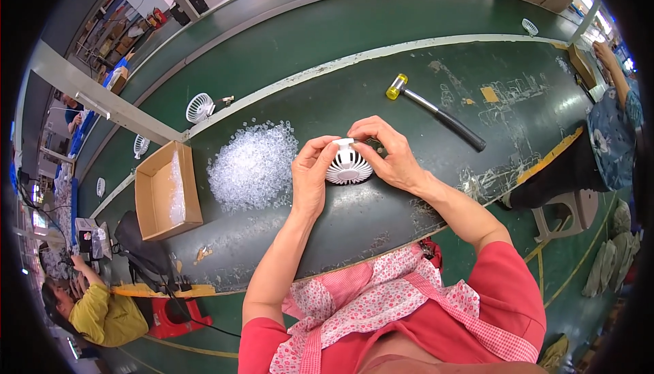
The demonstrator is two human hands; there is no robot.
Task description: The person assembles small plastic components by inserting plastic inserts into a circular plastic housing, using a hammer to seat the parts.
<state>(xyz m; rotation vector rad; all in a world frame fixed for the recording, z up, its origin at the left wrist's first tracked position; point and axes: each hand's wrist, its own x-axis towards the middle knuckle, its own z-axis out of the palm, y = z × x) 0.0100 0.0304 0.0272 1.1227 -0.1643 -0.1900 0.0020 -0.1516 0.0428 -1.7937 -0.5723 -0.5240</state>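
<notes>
Between my two hands, a white slatted fan housing (349, 168) rests on the dark green bench with its ribbed side facing me. My left hand (312, 173) grips its left side, thumb and fingers pinched near the short white neck at the top. From the other side my right hand (392, 152) holds the same neck, fingers curled over it. Whatever small part the fingertips may press there is hidden. Left of my hands lies a heap of small clear plastic pieces (252, 164). A hammer (436, 112) with a yellow head and black handle lies beyond my right hand.
An open cardboard box (169, 193) stands left of the heap. Past the bench's pale edge strip, a green conveyor belt (327, 23) carries white fan housings, one (200, 107) near the post. Co-workers sit at left, in a yellow top (112, 316), and at right (613, 129).
</notes>
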